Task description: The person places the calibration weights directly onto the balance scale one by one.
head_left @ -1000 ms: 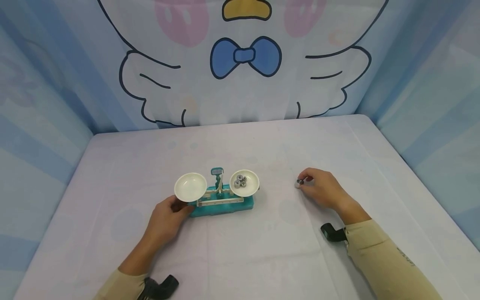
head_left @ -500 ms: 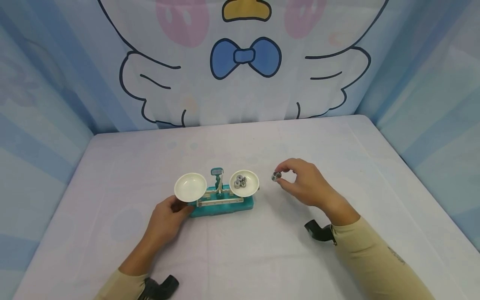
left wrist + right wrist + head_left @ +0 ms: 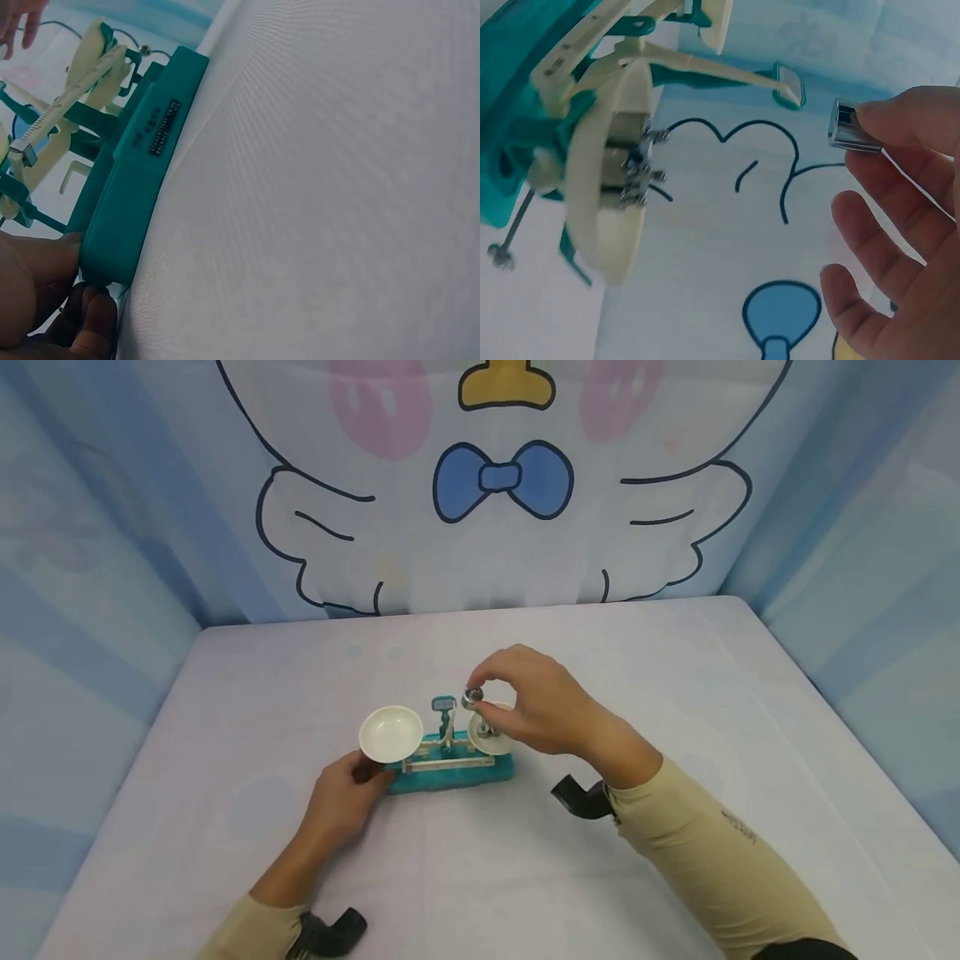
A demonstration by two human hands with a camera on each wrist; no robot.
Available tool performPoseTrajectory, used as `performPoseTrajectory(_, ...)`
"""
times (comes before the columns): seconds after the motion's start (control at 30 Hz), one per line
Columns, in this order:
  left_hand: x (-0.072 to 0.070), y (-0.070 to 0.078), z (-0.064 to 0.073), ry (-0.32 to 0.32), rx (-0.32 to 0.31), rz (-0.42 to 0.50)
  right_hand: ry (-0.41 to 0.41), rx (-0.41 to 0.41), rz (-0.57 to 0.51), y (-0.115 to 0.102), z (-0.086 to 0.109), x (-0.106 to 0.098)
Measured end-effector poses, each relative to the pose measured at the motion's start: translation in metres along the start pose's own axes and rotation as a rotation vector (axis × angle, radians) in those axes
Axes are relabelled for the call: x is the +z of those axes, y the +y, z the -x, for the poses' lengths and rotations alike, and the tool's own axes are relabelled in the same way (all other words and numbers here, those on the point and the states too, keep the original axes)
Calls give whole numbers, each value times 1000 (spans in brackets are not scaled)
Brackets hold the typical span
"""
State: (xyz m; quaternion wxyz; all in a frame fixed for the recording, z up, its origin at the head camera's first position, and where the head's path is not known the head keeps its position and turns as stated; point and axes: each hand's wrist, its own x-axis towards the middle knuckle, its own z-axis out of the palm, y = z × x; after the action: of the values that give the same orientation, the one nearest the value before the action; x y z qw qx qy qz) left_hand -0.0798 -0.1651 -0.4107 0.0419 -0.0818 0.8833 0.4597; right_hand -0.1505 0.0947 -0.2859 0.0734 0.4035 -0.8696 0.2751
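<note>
A teal balance scale (image 3: 450, 781) stands on the table, with a white left pan (image 3: 391, 735) that holds nothing. My left hand (image 3: 341, 802) grips the left end of its base; in the left wrist view the thumb and curled fingers (image 3: 96, 322) are at that end. Between thumb and forefinger my right hand (image 3: 536, 706) pinches a shiny metal weight (image 3: 847, 133), held up above the right pan (image 3: 585, 187). Several metal weights (image 3: 626, 161) with knobs stand in that pan, partly hidden by the hand in the head view.
A white cloth covers the table (image 3: 300, 668). Behind it hangs a curtain (image 3: 420, 560) with a cartoon figure and blue bow tie. Blue curtains close off both sides. The scale's upright pointer post (image 3: 444, 714) rises between the pans, near the right fingertips.
My right hand has carried the weight leftward and up, from the table on the right to above the right pan. The left hand has kept its grip on the base.
</note>
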Motion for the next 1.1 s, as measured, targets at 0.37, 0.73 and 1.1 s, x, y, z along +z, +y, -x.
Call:
performPoseTrajectory(0.37, -1, -3, -2, 5, 26, -11, -181, -114, 66, -27, -51, 30)
performPoseTrajectory(0.73, -3, -2, -3, 1, 40, -5, -353, -23, 226, -39, -68, 52)
performPoseTrajectory(1.1, -5, -2, -3, -1, 50, -9, -385, -35, 310, -43, -73, 58)
